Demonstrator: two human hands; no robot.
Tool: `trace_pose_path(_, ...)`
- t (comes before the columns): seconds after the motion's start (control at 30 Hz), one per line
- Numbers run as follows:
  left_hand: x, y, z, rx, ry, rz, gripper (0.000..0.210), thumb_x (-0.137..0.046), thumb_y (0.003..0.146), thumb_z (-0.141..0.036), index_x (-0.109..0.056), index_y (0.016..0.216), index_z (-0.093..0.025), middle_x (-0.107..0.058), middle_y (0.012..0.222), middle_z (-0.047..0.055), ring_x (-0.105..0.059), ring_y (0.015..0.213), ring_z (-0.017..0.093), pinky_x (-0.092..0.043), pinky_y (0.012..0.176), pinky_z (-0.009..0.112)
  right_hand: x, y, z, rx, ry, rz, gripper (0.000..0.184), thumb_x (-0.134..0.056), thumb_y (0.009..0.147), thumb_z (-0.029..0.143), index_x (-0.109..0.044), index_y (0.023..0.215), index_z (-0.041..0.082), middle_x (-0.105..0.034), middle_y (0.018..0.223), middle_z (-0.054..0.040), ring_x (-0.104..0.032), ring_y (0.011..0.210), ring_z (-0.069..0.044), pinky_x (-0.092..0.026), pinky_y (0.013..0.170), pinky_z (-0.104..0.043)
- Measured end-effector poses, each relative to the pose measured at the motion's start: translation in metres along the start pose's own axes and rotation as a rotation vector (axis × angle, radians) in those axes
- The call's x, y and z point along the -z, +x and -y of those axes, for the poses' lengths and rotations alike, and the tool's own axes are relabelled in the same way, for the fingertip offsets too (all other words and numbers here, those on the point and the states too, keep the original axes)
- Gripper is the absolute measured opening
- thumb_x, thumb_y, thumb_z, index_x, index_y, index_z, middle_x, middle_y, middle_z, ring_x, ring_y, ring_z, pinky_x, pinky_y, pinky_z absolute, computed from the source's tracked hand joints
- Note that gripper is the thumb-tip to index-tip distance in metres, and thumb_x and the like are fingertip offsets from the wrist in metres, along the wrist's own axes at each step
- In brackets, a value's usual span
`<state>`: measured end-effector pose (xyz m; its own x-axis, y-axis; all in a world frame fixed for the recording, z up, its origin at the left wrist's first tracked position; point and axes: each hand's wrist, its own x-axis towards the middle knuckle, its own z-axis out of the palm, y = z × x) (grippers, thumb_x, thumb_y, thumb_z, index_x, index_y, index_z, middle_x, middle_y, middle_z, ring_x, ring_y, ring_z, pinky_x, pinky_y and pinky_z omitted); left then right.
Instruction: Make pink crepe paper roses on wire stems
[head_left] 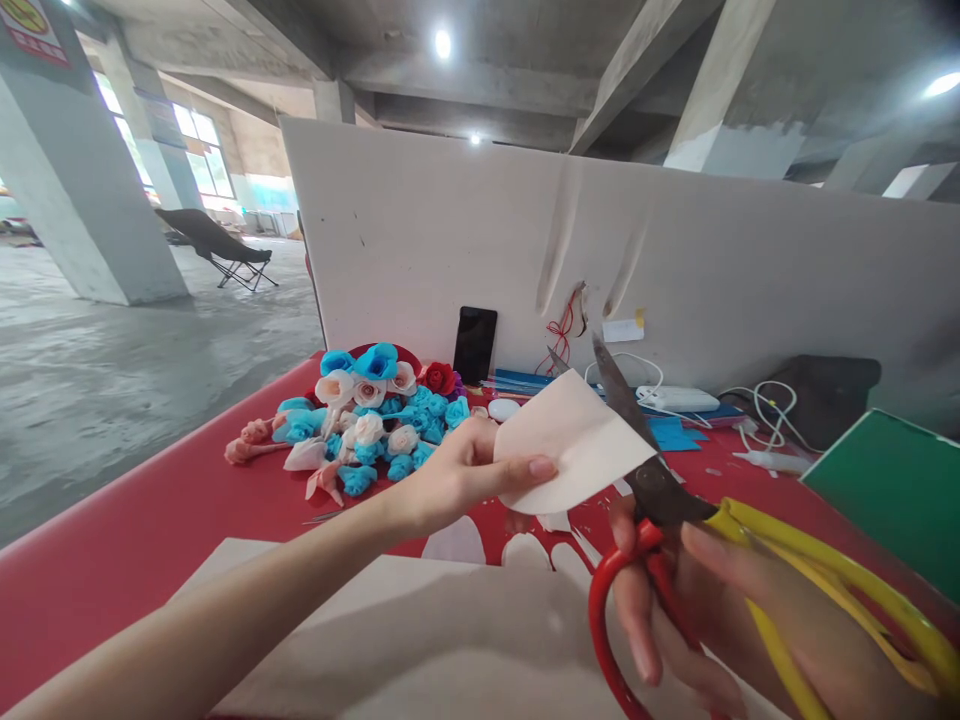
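Observation:
My left hand (480,468) pinches a cream sheet of paper (574,440), its thumb lying on top. In my right hand (724,570) is a pair of scissors (654,488) with one red and one yellow handle. Its dark blades stand apart at the right side of the sheet, one in front and the other passing behind it. Below the sheet, pale cut pieces (454,542) with rounded ends lie on the red table (172,500). A large cream sheet (420,630) spreads nearest to me, partly under my forearms.
Blue, white, pink and red paper flowers (375,420) are heaped to the left. A black phone (475,345) leans on the white panel (420,230). Behind the scissors lie a white power strip (677,399) with cables and blue scraps (675,433). A green board (892,500) stands at right.

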<state>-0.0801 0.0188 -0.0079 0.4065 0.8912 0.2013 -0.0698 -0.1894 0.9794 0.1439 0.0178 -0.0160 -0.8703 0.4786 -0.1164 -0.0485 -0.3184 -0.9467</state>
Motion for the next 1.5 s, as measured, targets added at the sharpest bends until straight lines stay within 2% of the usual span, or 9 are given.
trace_pose_path(0.33, 0.000, 0.004, 0.002, 0.007, 0.031, -0.062, 0.041, -0.062, 0.075, -0.032, -0.049, 0.042, -0.011, -0.044, 0.042, -0.003, -0.038, 0.040, 0.004, -0.024, 0.038, 0.017, -0.002, 0.004, 0.006, -0.011, -0.021, -0.337, 0.040, -0.045, 0.082, 0.058, -0.045, 0.079, 0.018, -0.053, 0.042, 0.0020, -0.025, 0.024, -0.002, -0.016, 0.027, -0.012)
trace_pose_path(0.47, -0.002, 0.007, 0.002, 0.039, -0.022, -0.150, 0.036, -0.061, 0.076, -0.031, -0.057, 0.046, -0.011, -0.052, 0.042, 0.000, -0.046, 0.040, 0.006, -0.030, 0.040, 0.019, 0.009, 0.011, 0.007, 0.027, -0.330, -0.631, 0.045, -0.042, 0.080, 0.060, -0.049, 0.072, 0.016, -0.050, 0.040, 0.0018, -0.028, 0.025, -0.003, -0.020, 0.030, -0.015)
trace_pose_path(0.63, 0.000, 0.013, 0.009, 0.055, -0.065, -0.248, 0.037, -0.058, 0.079, -0.031, -0.055, 0.047, -0.012, -0.051, 0.040, -0.001, -0.042, 0.036, 0.004, -0.029, 0.038, 0.018, 0.041, 0.027, -0.017, -0.216, -0.902, -0.819, 0.040, -0.043, 0.082, 0.052, -0.048, 0.063, 0.018, -0.046, 0.039, 0.0027, -0.039, 0.028, -0.008, -0.026, 0.031, -0.019)
trace_pose_path(0.77, -0.002, 0.014, 0.016, 0.098, -0.065, -0.276, 0.037, -0.057, 0.079, -0.032, -0.055, 0.048, -0.012, -0.052, 0.042, 0.000, -0.047, 0.039, 0.006, -0.031, 0.041, 0.019, 0.058, 0.038, -0.036, -0.182, -1.001, -0.876, 0.019, -0.055, 0.076, 0.035, -0.056, 0.082, 0.017, -0.060, 0.060, -0.0023, -0.055, 0.045, -0.014, -0.036, 0.039, -0.021)
trace_pose_path(0.93, -0.010, 0.013, 0.017, 0.144, -0.047, -0.269, 0.034, -0.057, 0.080, -0.034, -0.059, 0.055, -0.011, -0.055, 0.046, 0.000, -0.050, 0.043, 0.007, -0.036, 0.046, 0.019, 0.066, 0.045, -0.043, 0.027, -1.131, -1.006, 0.027, -0.049, 0.075, 0.019, -0.056, 0.100, 0.012, -0.062, 0.093, -0.0147, -0.058, 0.091, -0.028, -0.046, 0.072, -0.038)
trace_pose_path(1.07, -0.019, 0.012, 0.017, 0.151, -0.011, -0.250, 0.037, -0.055, 0.082, -0.034, -0.060, 0.054, -0.011, -0.058, 0.049, 0.001, -0.052, 0.047, 0.008, -0.040, 0.051, 0.019, 0.053, 0.043, -0.028, 0.220, -1.123, -0.931, 0.023, -0.047, 0.078, 0.022, -0.059, 0.096, 0.016, -0.058, 0.107, -0.0129, -0.049, 0.109, -0.027, -0.039, 0.091, -0.043)
trace_pose_path(1.2, -0.029, 0.011, 0.017, 0.137, 0.030, -0.210, 0.039, -0.052, 0.083, -0.034, -0.062, 0.053, -0.011, -0.061, 0.052, 0.002, -0.056, 0.052, 0.009, -0.044, 0.060, 0.019, 0.019, 0.033, -0.012, 0.281, -0.812, -0.664, 0.030, -0.045, 0.083, 0.041, -0.059, 0.099, 0.020, -0.062, 0.097, -0.0056, -0.059, 0.090, -0.017, -0.049, 0.080, -0.029)
trace_pose_path(1.33, -0.039, 0.006, 0.019, 0.114, 0.137, -0.137, 0.038, -0.049, 0.085, -0.037, -0.065, 0.062, -0.013, -0.065, 0.060, 0.003, -0.061, 0.060, 0.011, -0.045, 0.060, 0.019, -0.008, 0.024, -0.009, 0.271, -0.543, -0.725, 0.030, -0.057, 0.075, 0.039, -0.059, 0.098, 0.019, -0.063, 0.087, -0.0046, -0.060, 0.079, -0.016, -0.050, 0.066, -0.025)
trace_pose_path(1.5, -0.042, 0.003, 0.022, -0.002, 0.283, -0.144, 0.028, -0.049, 0.085, -0.035, -0.062, 0.072, -0.014, -0.065, 0.074, 0.003, -0.060, 0.070, 0.013, -0.046, 0.062, 0.021, -0.011, 0.020, -0.003, 0.397, -0.724, -0.796, 0.019, -0.054, 0.078, 0.033, -0.062, 0.084, 0.016, -0.063, 0.073, -0.0030, -0.059, 0.071, -0.015, -0.045, 0.060, -0.022)
